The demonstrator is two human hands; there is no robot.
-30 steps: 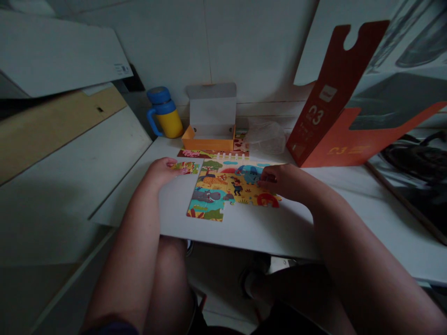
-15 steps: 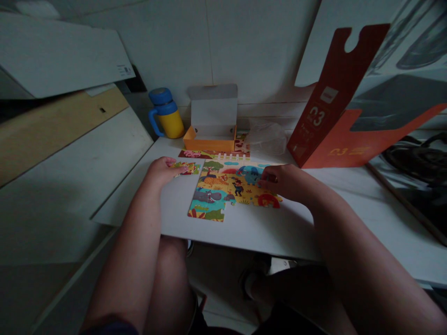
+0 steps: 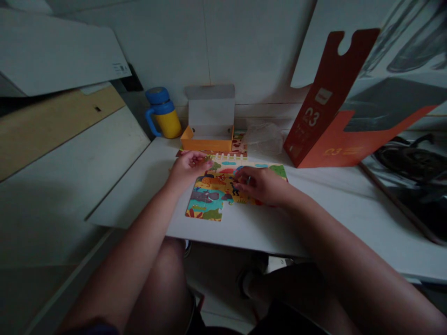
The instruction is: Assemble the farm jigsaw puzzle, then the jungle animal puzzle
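A colourful jigsaw puzzle (image 3: 206, 197) with cartoon animals lies partly joined on the white table, its lower right portion stepped back. My left hand (image 3: 190, 168) is over the puzzle's upper left edge, thumb and fingers drawn together; whatever they pinch is too small to make out. Loose puzzle pieces beside that edge are mostly hidden behind this hand. Over the middle of the puzzle is my right hand (image 3: 260, 184), palm down, fingers bent and a little apart, with no piece visible in them. It covers the elephant picture and the puzzle's lower right part.
Behind the puzzle stands an open orange box (image 3: 207, 142) on a printed sheet (image 3: 239, 146). A blue-yellow mug (image 3: 165, 116) is left of it, a clear plastic bag (image 3: 264, 138) right. A tall orange carton (image 3: 321, 139) rises at right. Boards (image 3: 70, 153) lean at left.
My left hand has left the loose pieces and moved right to the puzzle's edge. My right hand has moved left from the elephant area toward it, uncovering the green upper right corner.
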